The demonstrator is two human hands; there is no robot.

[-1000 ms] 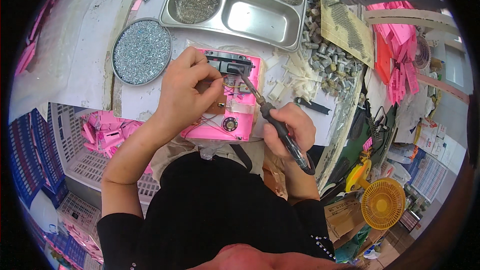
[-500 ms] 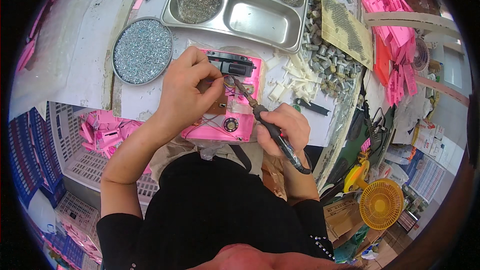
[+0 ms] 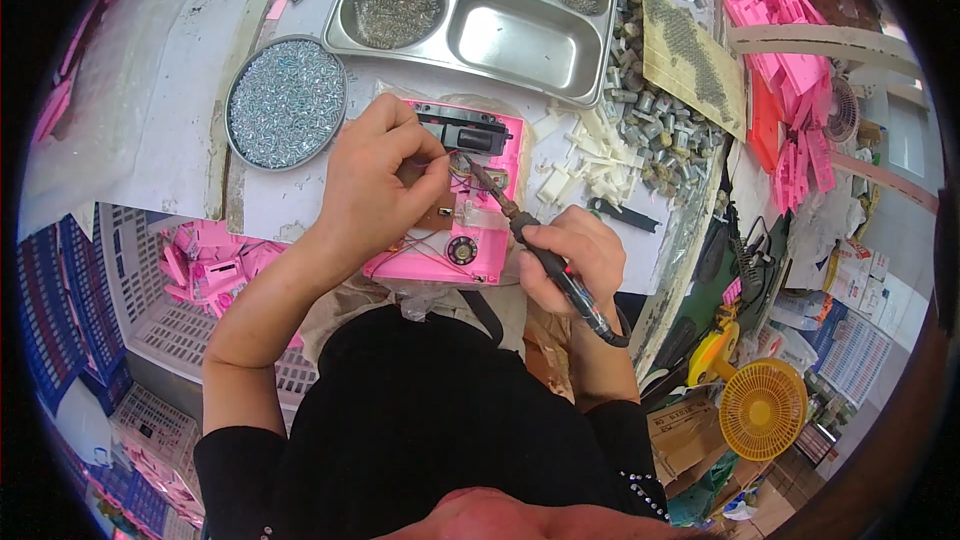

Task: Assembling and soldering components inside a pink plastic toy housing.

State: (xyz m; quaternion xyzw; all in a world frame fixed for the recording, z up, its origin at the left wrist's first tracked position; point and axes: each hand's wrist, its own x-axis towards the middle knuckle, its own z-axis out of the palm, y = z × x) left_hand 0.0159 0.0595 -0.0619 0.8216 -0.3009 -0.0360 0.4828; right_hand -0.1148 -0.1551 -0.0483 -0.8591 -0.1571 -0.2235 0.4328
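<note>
My right hand (image 3: 582, 258) is wrapped around the black handle of a soldering iron (image 3: 548, 258). The iron's tip points up and left, close to thin wires beside a black plastic part (image 3: 462, 130). With thumb and fingertips pressed together, my left hand (image 3: 378, 175) pinches a thin wire (image 3: 451, 152) just left of that tip. Whether tip and wire touch is too small to tell. Both hands work over an open pink plastic housing (image 3: 512, 175). Inside it are a brown board (image 3: 437, 213), loose wires and a small round speaker (image 3: 462, 250). My left hand hides the housing's left side.
Left of the housing stands a round dish of screws (image 3: 285, 105). Behind is a metal compartment tray (image 3: 530, 40) with small springs. White plastic pieces (image 3: 585, 165), small metal motors (image 3: 655, 130) and a black strip (image 3: 625, 214) lie to the right. A crate (image 3: 150, 300) holds pink parts.
My right hand and the soldering iron have shifted very slightly right. My left hand stays almost where it was. A dark blurred shape has appeared at the top edge, above the tray.
</note>
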